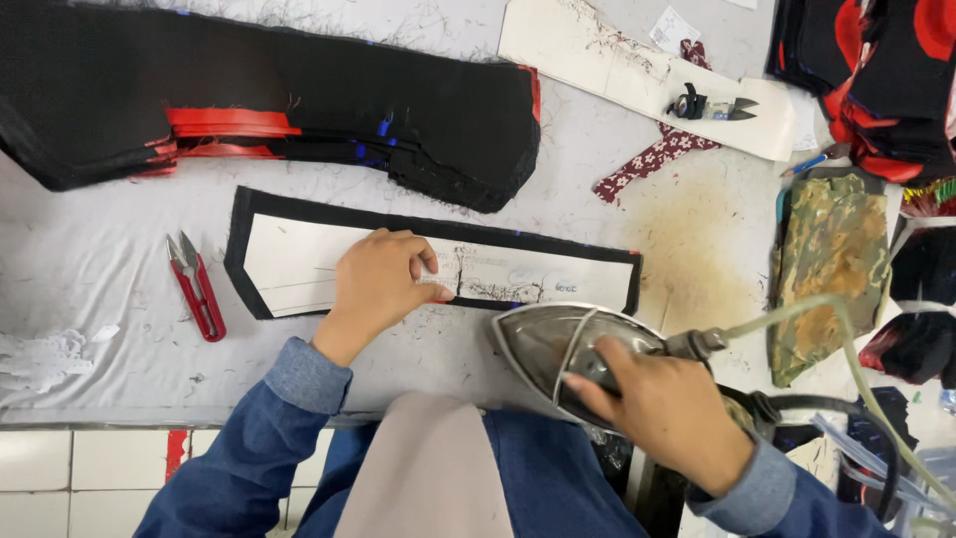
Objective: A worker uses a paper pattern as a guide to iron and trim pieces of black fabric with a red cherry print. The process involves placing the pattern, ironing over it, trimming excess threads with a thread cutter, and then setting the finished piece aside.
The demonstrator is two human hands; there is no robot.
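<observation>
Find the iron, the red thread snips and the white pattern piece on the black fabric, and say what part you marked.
iron [543, 344]: head view, on its shiny metal body.
red thread snips [199, 294]: head view, on the red handle.
white pattern piece [294, 264]: head view, on its bare left part.

Grey-white padded bench, scuffed, with a brownish scorch stain right of the black fabric panel. Panel flat at centre, a white paper pattern on top of it. Left of the panel: red thread snips, blades away from the near edge; farther left, a scrap of white lace. Beyond the panel: a thick stack of black cut pieces with red and blue edges showing. Beyond and to the right: white paper strip, black snips on it, a floral strip just below. Far right of the panel: a camouflage cloth pad and piles of black and red pieces. Just right of the panel's near corner: a steam iron.
</observation>
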